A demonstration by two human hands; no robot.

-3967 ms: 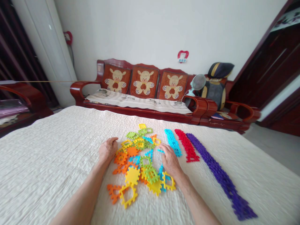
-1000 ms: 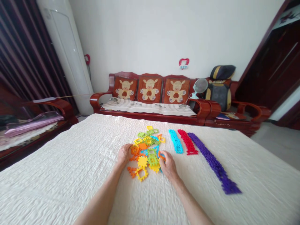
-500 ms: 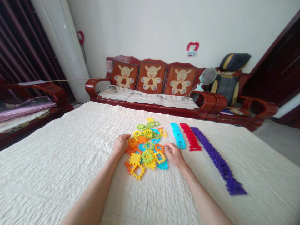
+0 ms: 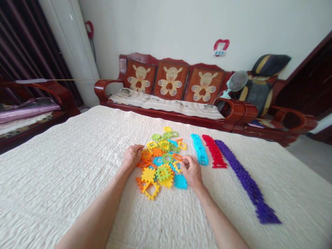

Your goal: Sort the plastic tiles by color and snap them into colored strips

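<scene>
A heap of notched plastic building tiles (image 4: pixel 157 152) in yellow, orange, green and blue lies on the white quilted cover. At its left edge is my left hand (image 4: pixel 132 156), fingers curled against the orange tiles; what they grip, if anything, is hidden. On the right side, my right hand (image 4: pixel 191 170) pinches an orange frame tile (image 4: pixel 177 157) between thumb and fingers. A yellow frame tile (image 4: pixel 176 167) sits tilted just below it, partly covered by the thumb. Nearer me lies a flat blue tile (image 4: pixel 181 182).
Right of the heap lie joined strips of tiles: light blue (image 4: pixel 199 150), red (image 4: pixel 214 152) and a long purple one (image 4: pixel 245 180). Beyond the quilted cover (image 4: pixel 77 162) stands a wooden sofa (image 4: pixel 166 116) with bear cushions. A small fan (image 4: pixel 238 81) is at its right end.
My right hand has closed on the orange frame tile and tipped it up; the yellow frame beside it has shifted, uncovering more of the blue tile. The view has turned slightly. My left hand stays at the heap.
</scene>
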